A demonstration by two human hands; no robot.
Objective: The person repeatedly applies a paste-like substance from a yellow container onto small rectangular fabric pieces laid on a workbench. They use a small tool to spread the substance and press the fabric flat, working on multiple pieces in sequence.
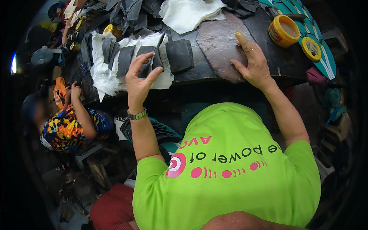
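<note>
My left hand (138, 80), a watch on its wrist, is at the table's near edge. Its thumb and fingertips pinch a dark grey flat piece (157, 58) that tilts up on edge. Beneath it, similar dark pieces (125, 60) lie in a row on white cloth-like sheets (103, 78). My right hand (255, 63) is over a brownish, shiny board (218, 48), thumb and forefinger apart, holding nothing. Yellowish smears coat its forefinger tip. More dark pieces (179, 55) lie between the white sheets and the board.
An open yellow tub (284, 31) of pale paste stands at right, beside its yellow lid (311, 49) and teal flat pieces (327, 63). A white sheet (189, 13) and dark scraps (132, 11) lie at the back. A person in a colourful shirt (71, 128) sits at left.
</note>
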